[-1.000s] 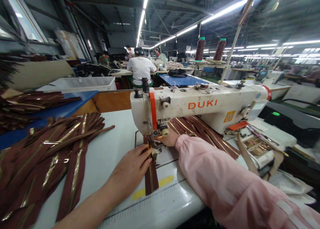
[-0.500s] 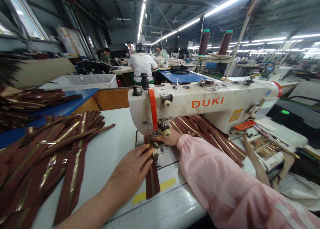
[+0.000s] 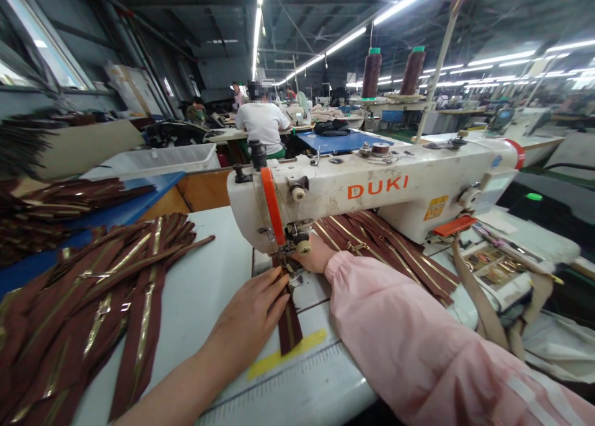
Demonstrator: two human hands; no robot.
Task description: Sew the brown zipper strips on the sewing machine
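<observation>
A brown zipper strip (image 3: pixel 290 328) runs under the needle area of the white sewing machine (image 3: pixel 325 184). My left hand (image 3: pixel 251 308) lies flat on the strip in front of the presser foot, fingers stretched forward and a little apart. Behind the needle, my right hand (image 3: pixel 313 253) reaches under the machine head from the right, beside the strip; its fingertips are hidden by the machine parts. More brown zippers with gold teeth (image 3: pixel 144 314) are heaped on the table at the left, and others (image 3: pixel 385 246) lie beneath the machine arm.
An open tray of small metal parts (image 3: pixel 495 268) sits at the right, with a beige strap (image 3: pixel 474 302) hanging by it. A blue surface (image 3: pixel 162 190) holds more zippers at the far left. A person in a white shirt (image 3: pixel 263 125) sits beyond a white bin (image 3: pixel 162 159).
The strip's near end has moved away from me, towards the needle, and now slants more. The view has shifted slightly. Both hands keep nearly the same places.
</observation>
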